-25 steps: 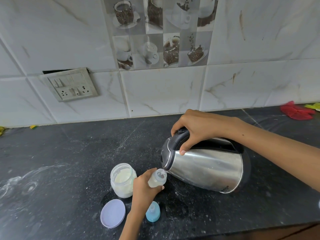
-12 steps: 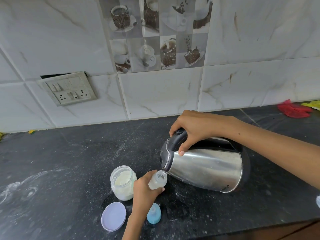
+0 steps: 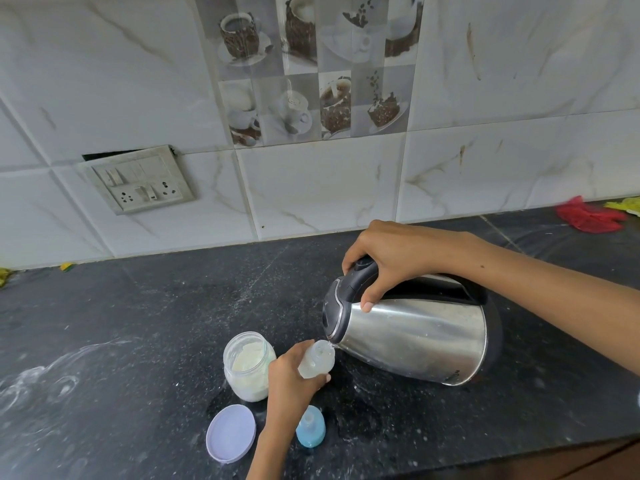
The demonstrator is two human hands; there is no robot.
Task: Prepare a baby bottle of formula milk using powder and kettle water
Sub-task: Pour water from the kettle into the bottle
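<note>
Water kettle [image 3: 415,337] of shiny steel lies tipped far over to the left above the black counter [image 3: 138,323], its spout meeting the open mouth of the baby bottle [image 3: 317,358]. The right hand [image 3: 388,258] reaches in from the right edge, forearm stretched across the counter, fingers curled over the black handle at the kettle's top and the thumb tip pressed against the steel side. The left hand [image 3: 289,375] comes up from the near edge, wrist straight, fingers and thumb wrapped round the small clear bottle, which it holds tilted toward the spout, just above the counter. A thin thread of water shows at the bottle's rim.

Just left of the left hand stands an open glass jar [image 3: 247,367] with pale formula powder inside, touching or nearly touching the hand. Its lilac lid [image 3: 231,433] lies flat on the counter nearer the camera. A blue bottle cap [image 3: 310,426] sits right of the left wrist. White powder smears mark the counter at the left. A switch plate [image 3: 142,183] hangs on the tiled wall, and a red cloth [image 3: 588,218] lies at the far right.
</note>
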